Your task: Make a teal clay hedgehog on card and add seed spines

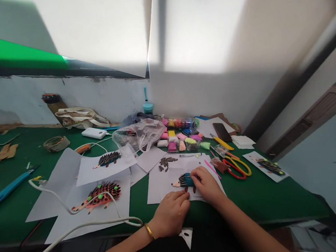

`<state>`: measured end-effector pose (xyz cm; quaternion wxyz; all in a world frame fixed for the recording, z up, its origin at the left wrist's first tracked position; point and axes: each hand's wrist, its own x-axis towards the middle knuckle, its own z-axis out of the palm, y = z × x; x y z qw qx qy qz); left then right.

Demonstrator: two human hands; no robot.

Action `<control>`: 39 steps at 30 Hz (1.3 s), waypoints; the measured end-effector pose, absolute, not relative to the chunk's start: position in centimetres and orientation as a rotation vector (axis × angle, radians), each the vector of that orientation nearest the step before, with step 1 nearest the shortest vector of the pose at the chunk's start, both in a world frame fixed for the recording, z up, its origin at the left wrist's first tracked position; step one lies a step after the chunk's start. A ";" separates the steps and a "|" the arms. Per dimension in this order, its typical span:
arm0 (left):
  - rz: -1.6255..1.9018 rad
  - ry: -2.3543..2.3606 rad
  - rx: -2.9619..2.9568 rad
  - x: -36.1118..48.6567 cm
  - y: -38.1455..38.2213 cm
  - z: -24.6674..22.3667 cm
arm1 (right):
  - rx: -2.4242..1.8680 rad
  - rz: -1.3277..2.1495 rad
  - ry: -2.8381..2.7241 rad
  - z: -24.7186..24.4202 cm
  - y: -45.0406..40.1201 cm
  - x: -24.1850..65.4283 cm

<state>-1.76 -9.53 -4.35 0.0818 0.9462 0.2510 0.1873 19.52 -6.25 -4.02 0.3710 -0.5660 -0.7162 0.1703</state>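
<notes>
On a white sheet (155,188) lies a small hedgehog (183,179) with a blue clay body, a pale face and brown feet; some seeds are set in its back. My right hand (205,183) is at the body's right end, thumb and forefinger pinched together; what they hold, if anything, is hidden. Just below the feet, my left hand (172,213) rests on the sheet's lower edge, its fingers stretched out and lying flat. A loose pile of dark sunflower seeds (167,162) sits above the hedgehog on the paper.
Finished-looking hedgehog pictures lie left (104,195) and right (267,165). Behind the sheet are coloured clay packets (173,145) and a plastic bag (142,133). Scissors (240,167) and a yellow cutter (223,142) lie right. A white cable (85,224) crosses the left papers.
</notes>
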 end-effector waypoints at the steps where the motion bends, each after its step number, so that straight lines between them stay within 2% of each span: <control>1: 0.568 0.752 2.822 -1.7 -9.5 -4.4 | -1.445 0.417 -1.849 -4.0 -6.3 19.4; 18: 0.608 0.734 2.751 -1.9 -8.8 -5.3 | -1.438 0.385 -1.883 -4.3 -6.3 19.3; 32: 0.692 0.739 2.708 -1.7 -8.6 -5.1 | -1.513 -0.034 -2.081 -2.8 -6.3 17.8; 39: 0.729 0.735 2.685 -1.7 -8.6 -5.1 | -1.558 -0.115 -2.132 -2.8 -6.2 17.5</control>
